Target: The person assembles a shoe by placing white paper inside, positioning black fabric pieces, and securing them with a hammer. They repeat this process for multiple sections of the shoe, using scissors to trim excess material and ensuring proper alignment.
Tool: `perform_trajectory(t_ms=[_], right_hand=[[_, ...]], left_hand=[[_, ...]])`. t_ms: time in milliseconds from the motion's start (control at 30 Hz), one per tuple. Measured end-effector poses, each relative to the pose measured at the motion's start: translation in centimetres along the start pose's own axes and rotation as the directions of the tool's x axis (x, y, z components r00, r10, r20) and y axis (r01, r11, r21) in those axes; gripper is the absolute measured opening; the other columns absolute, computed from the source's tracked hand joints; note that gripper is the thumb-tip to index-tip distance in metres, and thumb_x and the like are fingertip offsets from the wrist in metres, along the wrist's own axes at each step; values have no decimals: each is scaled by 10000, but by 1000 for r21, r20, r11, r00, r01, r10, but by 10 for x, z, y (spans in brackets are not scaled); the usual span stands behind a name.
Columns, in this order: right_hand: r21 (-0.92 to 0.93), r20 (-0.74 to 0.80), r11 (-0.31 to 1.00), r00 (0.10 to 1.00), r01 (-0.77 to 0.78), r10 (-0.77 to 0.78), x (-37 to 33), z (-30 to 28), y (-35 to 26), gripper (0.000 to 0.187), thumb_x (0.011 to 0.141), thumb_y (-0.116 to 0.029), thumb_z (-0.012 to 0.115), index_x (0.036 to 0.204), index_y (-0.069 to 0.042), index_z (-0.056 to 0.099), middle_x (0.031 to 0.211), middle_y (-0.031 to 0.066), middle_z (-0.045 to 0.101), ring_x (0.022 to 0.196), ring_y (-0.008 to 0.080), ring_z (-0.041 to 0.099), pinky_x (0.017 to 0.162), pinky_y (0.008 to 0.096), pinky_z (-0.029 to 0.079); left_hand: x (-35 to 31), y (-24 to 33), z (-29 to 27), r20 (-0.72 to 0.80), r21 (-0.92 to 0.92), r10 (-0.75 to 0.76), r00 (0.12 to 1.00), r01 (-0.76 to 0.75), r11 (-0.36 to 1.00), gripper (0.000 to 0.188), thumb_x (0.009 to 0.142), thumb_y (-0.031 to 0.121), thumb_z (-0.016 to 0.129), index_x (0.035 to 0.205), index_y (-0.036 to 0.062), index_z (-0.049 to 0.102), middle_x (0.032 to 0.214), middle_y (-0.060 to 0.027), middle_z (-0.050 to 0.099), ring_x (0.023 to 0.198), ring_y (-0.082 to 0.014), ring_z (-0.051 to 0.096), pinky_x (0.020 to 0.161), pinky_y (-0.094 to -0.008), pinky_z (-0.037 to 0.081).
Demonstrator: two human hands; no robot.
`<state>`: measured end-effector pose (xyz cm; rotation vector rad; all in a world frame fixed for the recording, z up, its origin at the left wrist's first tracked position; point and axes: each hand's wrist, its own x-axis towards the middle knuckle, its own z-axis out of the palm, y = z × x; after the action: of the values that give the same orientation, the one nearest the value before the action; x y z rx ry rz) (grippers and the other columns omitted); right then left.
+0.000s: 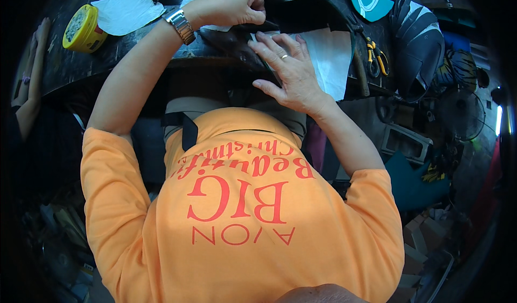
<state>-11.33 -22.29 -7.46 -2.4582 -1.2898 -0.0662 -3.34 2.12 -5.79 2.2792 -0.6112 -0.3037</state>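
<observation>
My left hand (234, 7), a metal watch on its wrist, is closed in a pinch above the table's near edge. Its fingertips are turned away, so what they hold, if anything, is hidden. Right beside it lies glossy black sheet material (307, 9), curved and partly folded. My right hand (293, 74) rests with fingers spread, thumb apart, at the left edge of a white sheet (331, 58) that lies over the black material. Its fingertips touch down where the white and the black meet.
A yellow tub (96, 37) stands at the left. White cut pieces (129, 9) lie behind it. On the right are a hammer (360, 68), yellow-handled scissors (377, 58), a teal piece (371, 1) and fanned black pieces (417, 44). Another person's arm (35, 77) shows at far left.
</observation>
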Motion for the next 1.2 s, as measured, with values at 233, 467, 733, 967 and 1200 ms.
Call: perform_trajectory(t_ms=[233,467,733,967,1200], right_hand=[[-186,85,981,996,57,-42,-2,3,-6,724,867,-525,721,1500,-266,482,1598,113,350,1464,330,280,1209,617,153],[141,-116,989,993,42,-26,-7,-9,1,550,892,-262,757,1403,-166,574,1424,125,562,1286,307,540,1112,471,408],[222,-225,969,961,-107,158,37,-22,34,302,878,-42,697,1175,-94,695,1041,111,675,857,266,712,786,367,582],[214,-103,955,967,-206,232,53,-24,47,164,844,-113,759,1006,-107,788,892,74,704,793,236,716,731,314,568],[592,-9,709,877,-383,481,50,-12,55,172,906,-68,746,1075,-45,773,974,11,709,785,71,662,706,201,537]], left_hand=[[-15,18,15,-63,263,94,994,-75,962,193,930,178,688,987,-4,717,926,-169,704,810,-319,684,750,-372,557],[-40,15,43,-272,303,311,911,-226,926,317,921,207,723,1183,44,650,1246,-143,613,996,-341,678,825,-369,571],[-54,15,62,-521,552,341,783,4,834,518,868,298,796,1325,143,609,1381,-66,590,1314,-257,520,1062,-409,410],[-49,12,64,-543,381,299,785,-87,921,534,827,251,824,1305,126,621,1310,-87,626,1276,-276,538,1041,-415,433],[-48,12,62,-522,249,180,834,-53,967,544,855,253,809,1341,117,605,1349,-112,608,1256,-307,571,1075,-401,472]])
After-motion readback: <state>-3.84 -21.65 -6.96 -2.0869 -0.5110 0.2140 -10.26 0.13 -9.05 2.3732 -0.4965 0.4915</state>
